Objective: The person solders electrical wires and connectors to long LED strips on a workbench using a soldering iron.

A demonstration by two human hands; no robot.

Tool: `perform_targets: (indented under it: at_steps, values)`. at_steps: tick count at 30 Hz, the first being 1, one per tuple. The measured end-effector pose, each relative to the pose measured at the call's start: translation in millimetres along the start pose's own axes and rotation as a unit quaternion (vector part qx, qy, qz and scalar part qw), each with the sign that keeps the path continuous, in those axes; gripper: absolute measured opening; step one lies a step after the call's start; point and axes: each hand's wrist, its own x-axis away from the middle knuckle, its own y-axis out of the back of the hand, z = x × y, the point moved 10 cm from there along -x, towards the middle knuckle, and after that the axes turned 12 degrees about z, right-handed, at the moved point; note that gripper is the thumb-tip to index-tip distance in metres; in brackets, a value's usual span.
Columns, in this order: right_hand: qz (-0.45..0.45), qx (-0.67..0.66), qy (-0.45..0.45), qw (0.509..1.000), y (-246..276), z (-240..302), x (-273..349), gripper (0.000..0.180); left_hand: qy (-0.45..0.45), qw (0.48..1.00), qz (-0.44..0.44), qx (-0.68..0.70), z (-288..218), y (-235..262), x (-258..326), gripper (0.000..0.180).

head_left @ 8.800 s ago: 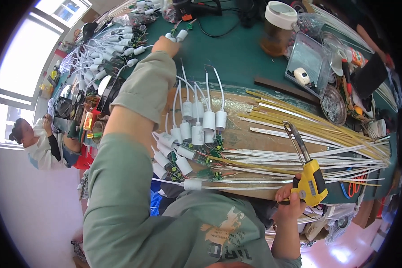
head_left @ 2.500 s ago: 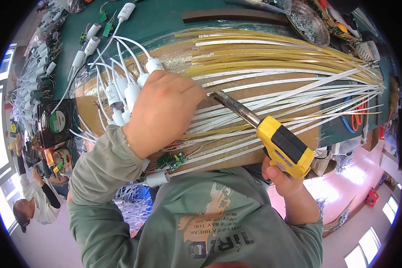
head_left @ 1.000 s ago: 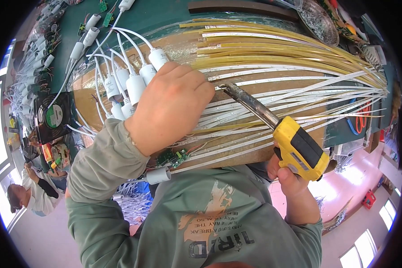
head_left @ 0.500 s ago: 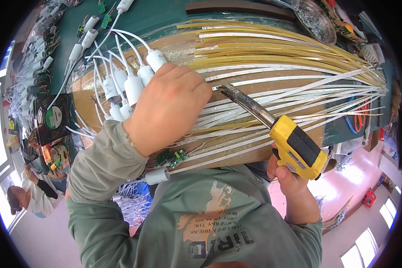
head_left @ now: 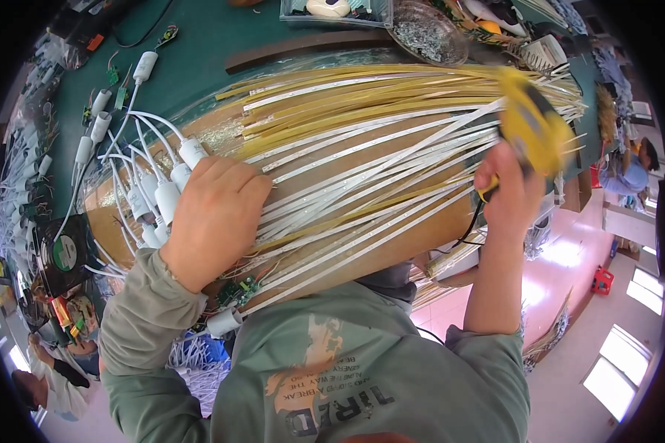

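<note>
My right hand [head_left: 504, 177] grips a yellow-and-black soldering gun [head_left: 537, 127], raised over the far right ends of the strips and smeared by motion. Long, thin LED strips [head_left: 362, 145], some white and some yellow, lie fanned across a brown board [head_left: 428, 214]. At their left ends my left hand [head_left: 218, 210] is closed, knuckles up; what its fingers hold is hidden. Right beside it, white plastic cylinders [head_left: 168, 201] with white cables are bunched. Below that hand, a small green circuit board [head_left: 236, 292] with thin wires lies near a loose white cylinder [head_left: 224, 322].
A green tabletop [head_left: 199, 29] carries a brown bar [head_left: 295, 53], a round dish of metal scraps [head_left: 430, 33] and a clear bin [head_left: 340, 13]. To the left stand a black fan [head_left: 60, 255] and heaped white cylinders [head_left: 22, 177]. Two other people are farther off.
My right hand has lifted the soldering gun away from my left fingers, up and to the right. The view has shifted; my left hand stays by the strip ends.
</note>
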Motion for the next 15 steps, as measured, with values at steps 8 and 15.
perform_targets:
  at_steps: [8, 15]
  values:
    - [0.122, -0.222, 0.056, 0.966, -49, -17, 49, 0.058, -0.009, 1.0, -0.004, 0.008, 2, 0, 2, 0.012]
    - [0.332, -0.106, -0.009, 0.937, -98, -45, 115, 0.063, 0.0, 1.0, 0.016, 0.022, 7, -2, 5, 0.017]
